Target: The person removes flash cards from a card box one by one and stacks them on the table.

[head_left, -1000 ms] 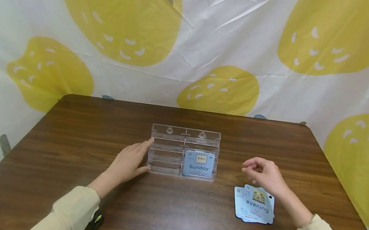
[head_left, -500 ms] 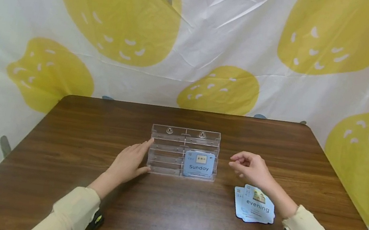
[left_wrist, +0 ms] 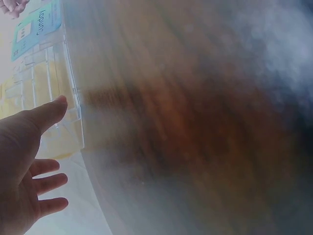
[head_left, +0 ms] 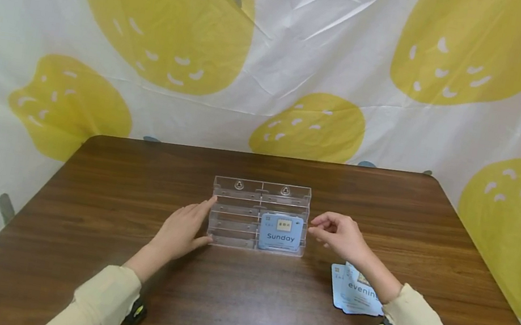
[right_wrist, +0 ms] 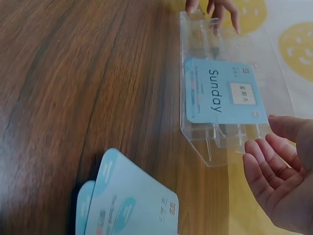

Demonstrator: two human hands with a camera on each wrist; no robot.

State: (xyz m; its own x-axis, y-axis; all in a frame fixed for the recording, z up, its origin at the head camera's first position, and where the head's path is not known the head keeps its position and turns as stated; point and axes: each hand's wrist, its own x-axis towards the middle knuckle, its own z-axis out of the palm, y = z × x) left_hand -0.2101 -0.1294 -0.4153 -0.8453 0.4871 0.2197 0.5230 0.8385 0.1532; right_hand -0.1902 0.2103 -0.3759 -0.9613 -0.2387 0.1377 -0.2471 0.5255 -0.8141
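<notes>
A clear plastic card rack (head_left: 232, 227) with tiers in two columns stands on the table. In its lower right pocket a light blue flashcard reading "Sunday" (head_left: 280, 240) stands, facing me. My left hand (head_left: 178, 229) rests against the rack's left side, thumb at the front and fingers stretched further back. Beside the rack's right side is my right hand (head_left: 342, 238), its fingers loosely bent with nothing between them. In the right wrist view the thumb tip (right_wrist: 276, 122) lies close to the card's upper corner; whether it touches, I cannot tell.
A small overlapping pile of blue flashcards (head_left: 354, 299), the top one reading "evening", lies on the brown wooden table (head_left: 236, 308) under my right forearm. A white curtain with yellow fruit print (head_left: 308, 124) hangs behind the table's far edge.
My right hand has moved left from above the flashcard pile to the rack's right side. My left hand, the rack and the cards have stayed in place.
</notes>
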